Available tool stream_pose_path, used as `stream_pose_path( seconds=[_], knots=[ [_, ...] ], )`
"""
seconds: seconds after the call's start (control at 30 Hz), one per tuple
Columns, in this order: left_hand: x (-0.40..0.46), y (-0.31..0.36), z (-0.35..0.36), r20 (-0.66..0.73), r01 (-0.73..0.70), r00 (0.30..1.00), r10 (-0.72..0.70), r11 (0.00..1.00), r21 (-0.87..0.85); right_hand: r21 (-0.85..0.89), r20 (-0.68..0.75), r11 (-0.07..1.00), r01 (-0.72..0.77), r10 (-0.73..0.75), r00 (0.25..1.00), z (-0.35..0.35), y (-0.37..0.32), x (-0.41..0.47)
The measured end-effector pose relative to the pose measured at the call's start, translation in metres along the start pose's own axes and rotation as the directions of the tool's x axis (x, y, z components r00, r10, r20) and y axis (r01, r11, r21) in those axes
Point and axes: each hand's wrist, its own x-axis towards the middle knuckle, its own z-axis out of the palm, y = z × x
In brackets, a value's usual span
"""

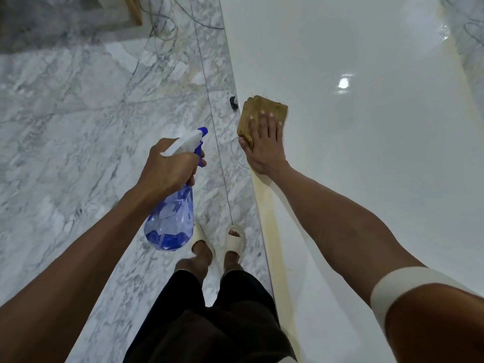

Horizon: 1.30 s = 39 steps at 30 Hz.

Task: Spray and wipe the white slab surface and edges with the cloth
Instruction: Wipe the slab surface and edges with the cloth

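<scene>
A glossy white slab [366, 127] fills the right half of the view, its pale yellowish left edge [269, 218] running from top to bottom. A folded brown cloth [264, 107] lies flat on the slab right at that edge. My right hand [264, 142] presses on the cloth with straight, spread fingers, the thumb at the slab's edge. My left hand [167, 166] grips the neck of a clear blue spray bottle [170, 218] with a white and blue trigger head, held over the floor to the left of the slab, nozzle pointing up and right.
Grey-veined marble floor [78, 127] lies to the left of the slab. My feet in pale slippers [220, 242] stand beside the edge. A small black object [233, 102] sits by the edge near the cloth. Thin cables [162, 24] trail across the floor at the top.
</scene>
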Motion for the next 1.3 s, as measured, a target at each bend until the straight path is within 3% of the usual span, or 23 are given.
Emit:
stream_pose_path(
  seconds=[0.43, 0.83, 1.3],
  knots=[
    [-0.041, -0.026, -0.007, 0.036, -0.039, 0.999, 0.037, 0.997, 0.068, 0.002, -0.043, 0.999, -0.038, 0.038, 0.998, 0.01, -0.013, -0.057],
    [-0.133, -0.095, 0.009, 0.183, -0.102, 0.98, 0.083, 0.99, 0.097, -0.045, -0.127, 0.993, -0.107, 0.1, 0.987, 0.043, -0.024, -0.2],
    [-0.241, -0.143, 0.044, 0.128, -0.109, 0.987, 0.1, 0.992, 0.066, 0.013, -0.115, 0.997, -0.077, 0.078, 0.99, 0.059, -0.02, -0.33]
  ],
)
